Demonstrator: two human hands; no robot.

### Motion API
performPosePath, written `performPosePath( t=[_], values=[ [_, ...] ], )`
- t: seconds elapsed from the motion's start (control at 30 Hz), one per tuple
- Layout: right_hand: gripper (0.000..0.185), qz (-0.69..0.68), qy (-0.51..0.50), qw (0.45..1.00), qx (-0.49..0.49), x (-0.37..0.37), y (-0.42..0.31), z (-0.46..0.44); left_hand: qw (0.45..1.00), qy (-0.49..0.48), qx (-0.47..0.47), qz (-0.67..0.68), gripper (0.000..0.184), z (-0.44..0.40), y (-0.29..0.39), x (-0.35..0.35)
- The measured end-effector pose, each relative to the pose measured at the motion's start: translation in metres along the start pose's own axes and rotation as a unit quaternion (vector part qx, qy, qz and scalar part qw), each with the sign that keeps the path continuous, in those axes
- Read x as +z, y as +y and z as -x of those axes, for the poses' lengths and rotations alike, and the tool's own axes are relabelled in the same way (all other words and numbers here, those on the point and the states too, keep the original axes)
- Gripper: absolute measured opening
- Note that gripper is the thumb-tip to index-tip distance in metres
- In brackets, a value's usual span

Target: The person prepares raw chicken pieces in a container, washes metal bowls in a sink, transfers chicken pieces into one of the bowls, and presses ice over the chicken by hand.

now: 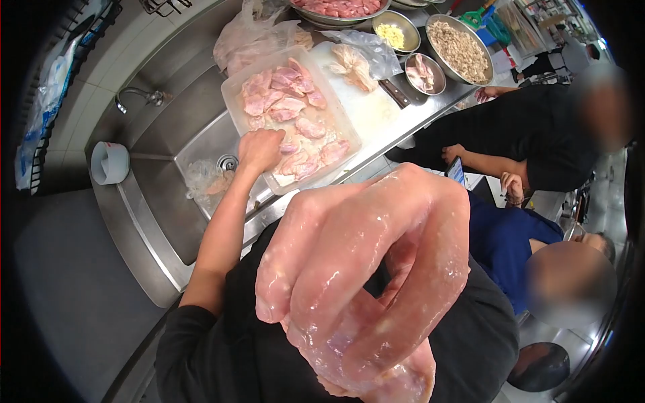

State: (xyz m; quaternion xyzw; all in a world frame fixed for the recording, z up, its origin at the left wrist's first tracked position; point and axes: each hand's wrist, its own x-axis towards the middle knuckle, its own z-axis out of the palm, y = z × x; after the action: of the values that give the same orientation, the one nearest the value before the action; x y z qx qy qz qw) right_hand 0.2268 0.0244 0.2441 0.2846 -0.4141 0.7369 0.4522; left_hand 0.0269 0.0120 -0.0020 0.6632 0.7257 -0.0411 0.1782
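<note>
Up close, in front of the black shirt (248,336), a wet piece of raw meat (403,386) was in the right hand (376,225), fingers (447,269) curled around it. Such slippery meat seemed to need a firm hold. The left hand (261,151) was at the edge of the tub (337,101), near more meat pieces (310,128); I could not tell if it gripped any. Drips looked best kept over the tub, beside the sink (158,188).

Pale tiles line the wall (84,111) behind the steel sink (158,215) and its curved tap (138,97); past the counter (411,121) I glimpse light floor tiles (379,166).
</note>
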Motion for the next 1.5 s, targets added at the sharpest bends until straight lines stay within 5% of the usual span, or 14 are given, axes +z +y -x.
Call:
performPosePath(
  t=[0.23, 0.3, 0.37, 0.4, 0.43, 0.5, 0.53, 0.63, 0.8, 0.93, 1.2, 1.27, 1.5],
  values=[
    [0.021, -0.003, -0.025, 0.999, 0.041, -0.011, 0.002, 0.006, 1.0, 0.003, 0.006, -0.009, 0.018, 0.002, 0.0, 0.001],
    [0.021, 0.009, -0.041, 0.995, 0.087, -0.026, 0.003, 0.012, 0.997, 0.077, 0.031, -0.002, 0.018, 0.009, 0.001, 0.0],
    [0.022, 0.056, -0.034, 0.988, 0.14, -0.048, 0.007, 0.02, 0.999, 0.023, -0.025, 0.013, 0.018, -0.008, -0.009, 0.012],
    [0.023, 0.139, 0.001, 0.986, 0.091, -0.058, 0.017, 0.024, 0.996, -0.034, -0.083, 0.031, 0.018, -0.018, -0.02, 0.031],
    [0.025, 0.22, 0.037, 0.974, 0.041, -0.074, 0.028, 0.034, 0.979, 0.144, 0.023, 0.145, 0.018, -0.022, -0.06, 0.098],
    [0.024, 0.183, 0.206, 0.936, 0.219, -0.1, 0.028, 0.057, 0.995, 0.075, 0.016, 0.065, 0.019, -0.004, -0.015, 0.026],
    [0.022, 0.163, 0.282, 0.914, 0.241, -0.118, 0.029, 0.069, 1.0, 0.004, 0.002, -0.012, 0.02, 0.003, 0.001, -0.001],
    [0.018, 0.158, 0.454, 0.838, 0.259, -0.187, 0.017, 0.106, 1.0, 0.007, 0.007, 0.001, 0.021, 0.001, -0.006, 0.006],
    [0.009, 0.206, 0.586, 0.781, 0.064, -0.303, -0.025, 0.158, 1.0, 0.018, 0.014, 0.013, 0.022, 0.001, -0.004, 0.007],
    [0.012, 0.241, 0.56, 0.791, 0.052, -0.296, -0.026, 0.165, 0.998, 0.034, 0.004, 0.043, 0.022, 0.005, -0.001, -0.001],
    [0.028, 0.381, 0.316, 0.77, 0.402, -0.22, 0.05, 0.167, 0.961, 0.135, -0.027, 0.241, 0.022, 0.005, -0.012, 0.004],
    [0.03, 0.415, 0.251, 0.756, 0.439, -0.207, 0.064, 0.164, 0.791, 0.174, 0.036, 0.586, 0.019, -0.004, -0.021, 0.026],
    [0.039, 0.3, 0.193, 0.825, 0.438, -0.178, 0.075, 0.144, 0.672, 0.061, 0.006, 0.738, 0.022, 0.018, -0.021, 0.018]
  ],
)
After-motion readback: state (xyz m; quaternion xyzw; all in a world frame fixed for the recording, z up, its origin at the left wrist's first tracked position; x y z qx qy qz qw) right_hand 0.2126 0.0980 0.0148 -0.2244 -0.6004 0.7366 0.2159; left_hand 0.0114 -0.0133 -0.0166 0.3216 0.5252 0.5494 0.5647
